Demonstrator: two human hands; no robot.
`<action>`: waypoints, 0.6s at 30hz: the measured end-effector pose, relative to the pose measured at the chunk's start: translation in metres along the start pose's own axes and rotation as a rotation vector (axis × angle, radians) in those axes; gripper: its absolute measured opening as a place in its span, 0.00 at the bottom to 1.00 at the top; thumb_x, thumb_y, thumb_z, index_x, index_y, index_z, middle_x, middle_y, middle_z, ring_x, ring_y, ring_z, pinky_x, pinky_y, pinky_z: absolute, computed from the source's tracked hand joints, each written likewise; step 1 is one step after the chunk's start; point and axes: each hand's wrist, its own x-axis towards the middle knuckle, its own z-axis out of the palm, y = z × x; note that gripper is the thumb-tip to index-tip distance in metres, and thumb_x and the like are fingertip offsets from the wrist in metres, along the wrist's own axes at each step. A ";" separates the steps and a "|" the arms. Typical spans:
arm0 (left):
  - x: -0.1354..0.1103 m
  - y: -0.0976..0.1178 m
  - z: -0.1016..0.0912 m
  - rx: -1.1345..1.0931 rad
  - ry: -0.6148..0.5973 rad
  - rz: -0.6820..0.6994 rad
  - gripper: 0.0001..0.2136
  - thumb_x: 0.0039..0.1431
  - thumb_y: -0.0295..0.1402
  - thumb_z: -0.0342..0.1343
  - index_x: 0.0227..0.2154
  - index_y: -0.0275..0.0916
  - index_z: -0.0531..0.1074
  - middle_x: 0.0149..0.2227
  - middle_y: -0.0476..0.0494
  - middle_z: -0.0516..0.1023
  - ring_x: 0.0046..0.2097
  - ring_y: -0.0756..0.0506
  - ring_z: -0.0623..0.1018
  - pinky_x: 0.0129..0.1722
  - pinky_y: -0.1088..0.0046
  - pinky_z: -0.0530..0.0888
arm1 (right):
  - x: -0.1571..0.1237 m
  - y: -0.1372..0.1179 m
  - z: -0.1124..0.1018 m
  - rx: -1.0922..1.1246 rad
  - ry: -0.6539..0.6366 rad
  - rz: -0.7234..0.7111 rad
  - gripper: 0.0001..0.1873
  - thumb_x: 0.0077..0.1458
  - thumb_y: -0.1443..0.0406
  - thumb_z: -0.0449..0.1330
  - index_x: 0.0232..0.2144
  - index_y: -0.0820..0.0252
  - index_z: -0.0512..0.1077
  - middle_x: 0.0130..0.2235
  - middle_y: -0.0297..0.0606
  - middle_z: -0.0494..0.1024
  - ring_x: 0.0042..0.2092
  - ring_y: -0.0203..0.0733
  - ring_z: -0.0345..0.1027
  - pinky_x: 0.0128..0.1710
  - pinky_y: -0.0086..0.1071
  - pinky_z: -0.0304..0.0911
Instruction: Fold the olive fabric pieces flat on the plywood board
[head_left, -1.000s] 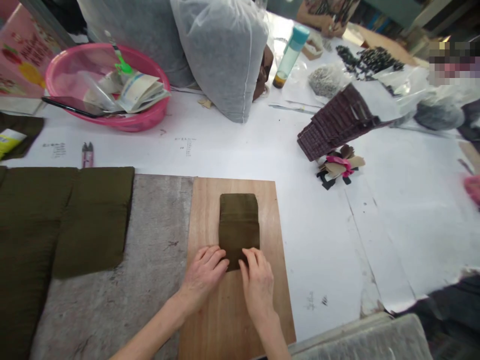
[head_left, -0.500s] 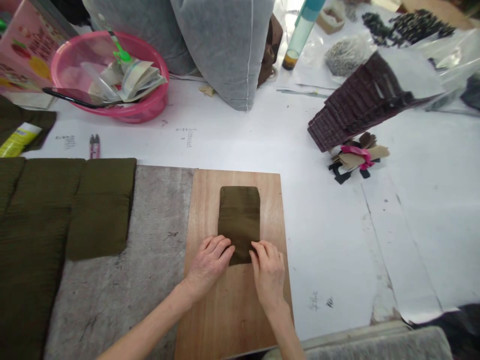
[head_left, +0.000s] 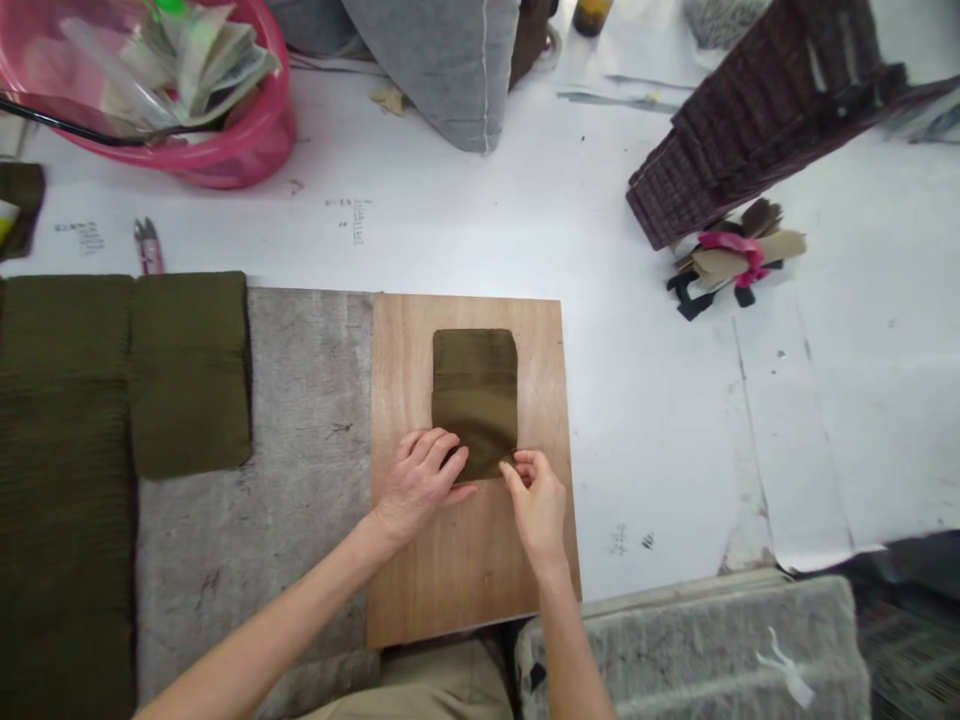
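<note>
A dark olive fabric piece (head_left: 474, 385) with rounded top corners lies on a wooden board (head_left: 450, 570). My left hand (head_left: 424, 478) rests over its lower left corner, fingers spread, with the thumb stretched out along the lower edge. At the lower right corner, my right hand (head_left: 538, 500) pinches the cloth between thumb and fingertips. The fabric under the left fingers is hidden. Stacks of similar olive pieces (head_left: 187, 400) lie to the left on a grey mat (head_left: 307, 420).
Behind the stacks are small pink-handled snips (head_left: 148, 245) and a pink basin (head_left: 259, 150) holding papers. A grey cushion (head_left: 442, 70) stands at the back. To the right are a dark purple ribbed bundle (head_left: 742, 120) and tied fabric scraps (head_left: 735, 260) on white paper (head_left: 660, 400).
The camera view has shifted, so the table appears higher and nearer. My left thumb has moved away from its fingers, and my right fingers have closed on the fabric's corner.
</note>
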 end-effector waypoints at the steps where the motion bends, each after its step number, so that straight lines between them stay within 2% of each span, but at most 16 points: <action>1: 0.001 0.002 0.000 0.012 -0.015 -0.007 0.17 0.56 0.44 0.57 0.42 0.36 0.73 0.45 0.36 0.75 0.50 0.35 0.71 0.51 0.54 0.66 | 0.001 -0.002 0.002 0.095 -0.024 0.029 0.12 0.53 0.56 0.60 0.36 0.58 0.69 0.28 0.34 0.77 0.30 0.41 0.72 0.31 0.32 0.62; 5: 0.004 0.007 0.004 -0.005 -0.041 0.021 0.19 0.54 0.41 0.60 0.45 0.34 0.71 0.47 0.33 0.73 0.52 0.35 0.70 0.51 0.56 0.67 | 0.006 -0.009 0.007 0.525 -0.127 0.182 0.16 0.50 0.55 0.62 0.35 0.59 0.66 0.27 0.34 0.77 0.27 0.38 0.72 0.25 0.27 0.61; 8: 0.009 0.006 0.009 -0.118 -0.008 0.046 0.11 0.59 0.34 0.56 0.43 0.36 0.72 0.42 0.38 0.76 0.46 0.40 0.72 0.45 0.62 0.70 | 0.005 -0.015 0.008 0.675 -0.217 0.200 0.17 0.52 0.53 0.60 0.36 0.60 0.68 0.30 0.37 0.78 0.28 0.36 0.72 0.25 0.26 0.62; 11: 0.018 -0.002 0.008 -0.298 -0.014 -0.042 0.06 0.62 0.29 0.50 0.37 0.38 0.73 0.38 0.42 0.76 0.41 0.44 0.73 0.41 0.67 0.71 | 0.002 -0.015 0.005 0.597 -0.221 0.095 0.17 0.57 0.53 0.56 0.39 0.61 0.69 0.32 0.38 0.78 0.29 0.35 0.71 0.28 0.27 0.64; 15: 0.027 -0.013 0.002 -0.504 -0.051 -0.126 0.07 0.63 0.31 0.49 0.37 0.37 0.73 0.37 0.42 0.76 0.40 0.46 0.73 0.38 0.69 0.71 | 0.002 -0.009 0.002 0.367 -0.066 -0.001 0.14 0.57 0.57 0.56 0.40 0.60 0.70 0.32 0.36 0.77 0.29 0.36 0.70 0.30 0.29 0.65; 18: 0.028 -0.016 0.000 -0.592 -0.041 -0.161 0.08 0.64 0.32 0.49 0.37 0.37 0.73 0.36 0.42 0.76 0.39 0.46 0.73 0.38 0.69 0.71 | 0.002 -0.009 0.004 0.258 -0.018 -0.064 0.12 0.58 0.58 0.55 0.40 0.58 0.70 0.33 0.35 0.77 0.32 0.37 0.70 0.33 0.30 0.65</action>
